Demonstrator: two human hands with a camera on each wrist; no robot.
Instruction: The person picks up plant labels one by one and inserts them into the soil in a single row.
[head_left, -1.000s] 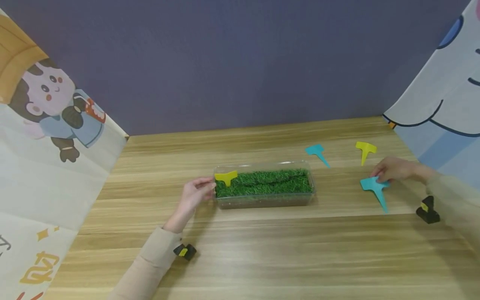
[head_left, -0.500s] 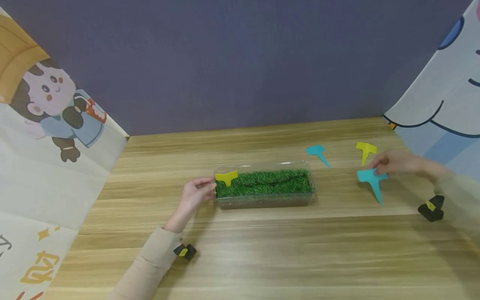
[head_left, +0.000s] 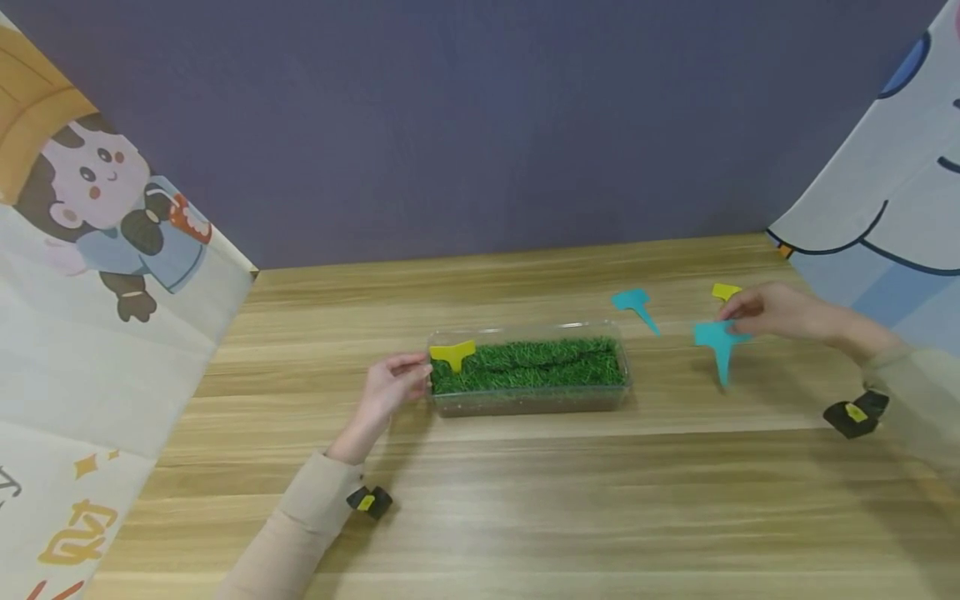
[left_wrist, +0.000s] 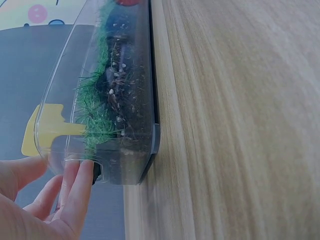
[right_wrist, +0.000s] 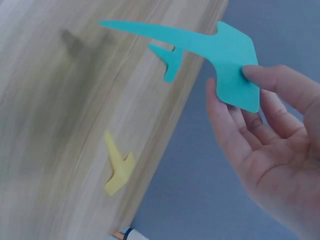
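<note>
My right hand (head_left: 776, 312) pinches a blue T-shaped plant label (head_left: 722, 343) by its head, thumb on one face. In the head view its stem points down; the right wrist view shows the label (right_wrist: 232, 65) raised above the table. At the left end of a clear planter box (head_left: 528, 404), my left hand (head_left: 390, 386) rests its fingertips on the end wall. The left wrist view shows those fingers (left_wrist: 75, 200) fairly straight against the plastic. A yellow plant label (head_left: 453, 354) stands in the green grass (head_left: 540, 367) at that end.
Behind the box's right end lies another blue label (head_left: 636, 307). A second yellow label (head_left: 725, 291) lies at the back right, partly covered by my right hand. A dark partition (head_left: 480, 133) rises behind the wooden table (head_left: 510, 517), with printed panels at both sides.
My right hand has carried the blue plant label left and toward the back, its stem now nearly vertical in the head view. My left hand and the planter box have stayed put.
</note>
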